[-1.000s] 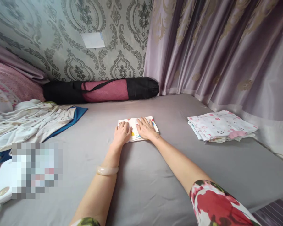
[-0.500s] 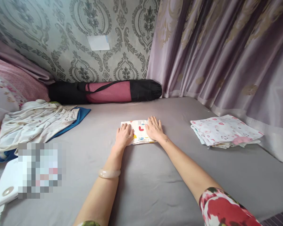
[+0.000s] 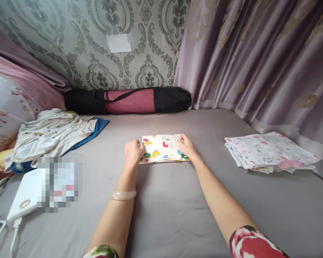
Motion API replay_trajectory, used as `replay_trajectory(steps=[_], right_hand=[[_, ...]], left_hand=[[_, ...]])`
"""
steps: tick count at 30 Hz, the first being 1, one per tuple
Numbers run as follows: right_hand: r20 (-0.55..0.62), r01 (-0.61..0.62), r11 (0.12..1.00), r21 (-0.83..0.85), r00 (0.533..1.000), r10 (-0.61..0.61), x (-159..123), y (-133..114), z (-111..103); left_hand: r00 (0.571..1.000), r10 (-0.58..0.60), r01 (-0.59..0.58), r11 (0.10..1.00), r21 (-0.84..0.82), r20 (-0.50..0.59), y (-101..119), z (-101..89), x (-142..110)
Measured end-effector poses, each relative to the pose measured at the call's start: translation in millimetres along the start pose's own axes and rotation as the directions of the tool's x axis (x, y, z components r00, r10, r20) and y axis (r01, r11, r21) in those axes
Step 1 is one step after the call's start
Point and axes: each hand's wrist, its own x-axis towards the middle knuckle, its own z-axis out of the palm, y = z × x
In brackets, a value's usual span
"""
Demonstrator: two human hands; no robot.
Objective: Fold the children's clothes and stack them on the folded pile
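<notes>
A folded white cloth with colourful printed shapes lies in the middle of the grey bed sheet. At its left edge my left hand has its fingers curled closed on the fabric. The opposite edge is pinched by my right hand, with the thumb side over the cloth. Several layers show along the cloth's near edge. My fingertips are partly hidden beneath the cloth at both ends.
To the right rests a stack of folded cloths with pink prints. Crumpled printed clothes lie at left, near a white power bank with cables. A black and pink rolled bag lies along the wall, beside a purple curtain.
My hands have gone from lying flat on top of the cloth to gripping its left and right edges. The view has shifted slightly to the left.
</notes>
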Motion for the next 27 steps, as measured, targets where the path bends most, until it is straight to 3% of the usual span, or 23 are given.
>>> replay_trajectory(steps=[4,8,12,16,22,27], right_hand=[[0.001,-0.142,0.988,0.06,0.99,0.143,6.7,16.5,-19.7],[0.041,-0.217,0.975,-0.054,0.975,0.22,3.0,25.9,-30.5],[0.01,-0.187,0.948,-0.258,0.981,0.196,-3.2,21.5,-28.0],[0.018,-0.12,0.935,-0.333,0.991,0.133,-6.4,13.4,-21.6],[0.079,-0.146,0.952,-0.269,0.982,0.173,-1.6,10.7,-18.7],[0.104,-0.163,0.979,-0.125,0.979,0.176,2.7,15.1,-19.6]], left_hand=[[0.99,-0.106,0.108,0.994,-0.019,0.097,-5.5,-8.7,3.8],[0.977,-0.129,0.143,0.987,-0.072,0.167,-9.3,-11.8,4.4],[0.963,-0.149,0.176,0.979,-0.105,0.224,-7.3,-12.3,1.9],[0.953,-0.151,0.18,0.979,-0.091,0.261,-0.9,-15.3,-1.8],[0.957,-0.139,0.179,0.974,-0.14,0.256,6.4,-17.2,-5.6],[0.958,-0.168,0.239,0.914,-0.328,0.231,7.5,-16.9,-4.5]])
